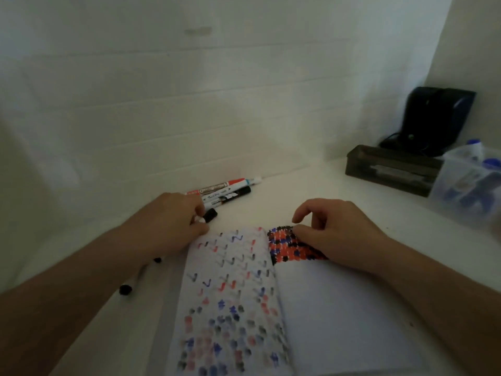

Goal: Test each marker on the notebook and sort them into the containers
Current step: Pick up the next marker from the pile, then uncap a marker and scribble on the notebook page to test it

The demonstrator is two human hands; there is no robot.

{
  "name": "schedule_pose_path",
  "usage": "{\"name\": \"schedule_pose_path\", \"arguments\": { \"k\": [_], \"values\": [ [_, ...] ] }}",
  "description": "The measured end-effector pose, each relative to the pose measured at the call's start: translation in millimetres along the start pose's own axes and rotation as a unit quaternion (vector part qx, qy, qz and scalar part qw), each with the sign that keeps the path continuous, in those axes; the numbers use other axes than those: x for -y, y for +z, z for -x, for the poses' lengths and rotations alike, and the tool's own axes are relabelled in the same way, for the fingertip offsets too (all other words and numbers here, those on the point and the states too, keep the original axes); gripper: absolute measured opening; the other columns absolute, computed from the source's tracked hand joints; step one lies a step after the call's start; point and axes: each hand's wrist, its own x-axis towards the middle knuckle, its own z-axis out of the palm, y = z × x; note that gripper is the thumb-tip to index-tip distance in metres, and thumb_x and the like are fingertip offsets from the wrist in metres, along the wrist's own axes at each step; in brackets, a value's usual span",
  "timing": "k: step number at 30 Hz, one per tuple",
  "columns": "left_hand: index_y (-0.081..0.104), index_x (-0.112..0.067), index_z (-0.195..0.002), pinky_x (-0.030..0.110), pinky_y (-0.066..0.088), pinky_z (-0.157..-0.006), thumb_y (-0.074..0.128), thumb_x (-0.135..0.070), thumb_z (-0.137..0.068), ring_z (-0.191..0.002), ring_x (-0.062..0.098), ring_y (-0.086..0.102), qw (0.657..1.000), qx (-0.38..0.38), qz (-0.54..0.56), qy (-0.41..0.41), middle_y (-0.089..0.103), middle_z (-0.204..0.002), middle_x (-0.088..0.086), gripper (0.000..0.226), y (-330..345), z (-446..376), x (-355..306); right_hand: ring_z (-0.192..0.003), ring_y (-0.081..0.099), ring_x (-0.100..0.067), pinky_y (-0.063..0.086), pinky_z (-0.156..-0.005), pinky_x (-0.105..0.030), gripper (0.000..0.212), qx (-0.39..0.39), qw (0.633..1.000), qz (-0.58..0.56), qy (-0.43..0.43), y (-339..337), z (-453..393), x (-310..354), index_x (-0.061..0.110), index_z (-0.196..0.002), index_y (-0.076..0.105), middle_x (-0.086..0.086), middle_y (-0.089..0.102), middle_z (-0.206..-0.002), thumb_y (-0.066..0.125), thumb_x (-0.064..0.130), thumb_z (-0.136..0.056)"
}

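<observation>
Ink marks in red, blue and black are filling the left page of the open notebook (271,294) and crowding the top corner of its right page, so testing is looking well under way; the rest of that right page is lying blank. Beyond the notebook's far left corner, a small heap of markers (230,189) is waiting against the wall, apparently unsorted. Left of the notebook, another marker (135,280) is lying partly under the forearm. The left hand (173,221) is pinching a black-capped marker (207,216) just off the notebook's top left corner. The right hand (333,232) is resting on the scribbled patch, fingers loosely curled and gripping nothing that shows. Far to the notebook's right, a clear container (466,185) is already holding blue-capped items, likely sorted markers, beside a dark box (390,169). By my judgement, several markers are remaining to test and sort.
</observation>
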Motion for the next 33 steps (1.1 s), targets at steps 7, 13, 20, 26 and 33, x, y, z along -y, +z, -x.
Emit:
{"name": "schedule_pose_path", "arguments": {
  "k": [7, 13, 20, 26, 33],
  "values": [
    [0.055, -0.025, -0.129, 0.038, 0.050, -0.073, 0.046, -0.032, -0.101, -0.086, 0.028, 0.059, 0.989, -0.088, -0.111, 0.033, 0.062, -0.099, 0.009, 0.031, -33, -9, -42, -0.061, 0.060, -0.004, 0.053, -0.063, -0.029, 0.005, -0.002, 0.999, -0.043, -0.032, 3, 3, -4, 0.042, -0.093, 0.067, 0.014, 0.066, -0.066, 0.069, 0.043, -0.088],
    [0.055, -0.039, -0.134, 0.037, 0.055, -0.059, 0.049, -0.022, -0.103, -0.059, 0.005, 0.060, 0.898, -0.090, 0.415, 0.118, 0.065, -0.075, -0.007, 0.036, -75, -7, -124, -0.061, 0.061, -0.011, 0.054, -0.061, -0.026, 0.069, -0.074, 0.985, -0.138, -0.073, -7, 12, -3, 0.051, -0.136, 0.043, 0.006, 0.063, -0.081, 0.080, 0.053, -0.079],
    [0.064, -0.030, -0.089, 0.027, 0.050, -0.064, 0.058, -0.060, -0.083, -0.067, 0.009, 0.064, 0.866, 0.031, 0.479, 0.143, 0.070, -0.078, -0.005, 0.031, 17, -6, -133, -0.053, 0.049, -0.017, 0.038, -0.045, -0.025, 0.020, -0.108, 0.901, -0.420, -0.010, -24, 20, 6, 0.017, -0.080, 0.068, -0.008, 0.056, -0.061, 0.061, 0.018, -0.099],
    [0.043, -0.037, -0.103, 0.019, 0.037, -0.059, 0.042, -0.048, -0.101, -0.076, 0.003, 0.056, 0.924, -0.065, 0.240, 0.291, 0.057, -0.077, -0.016, 0.011, 32, 4, -136, -0.050, 0.051, -0.015, 0.036, -0.042, -0.024, 0.018, -0.045, 0.892, -0.448, 0.032, -14, 17, -3, 0.017, -0.081, 0.059, -0.011, 0.057, -0.062, 0.060, 0.008, -0.096],
    [0.046, -0.036, -0.106, 0.018, 0.036, -0.053, 0.044, -0.038, -0.106, -0.060, 0.005, 0.055, 0.902, 0.000, 0.295, 0.316, 0.059, -0.071, -0.020, 0.002, 32, -2, -135, -0.047, 0.050, -0.019, 0.036, -0.043, -0.024, 0.010, -0.028, 0.880, -0.474, 0.030, -12, 15, -9, 0.020, -0.075, 0.058, -0.011, 0.057, -0.061, 0.058, 0.015, -0.083]
  ]
}}
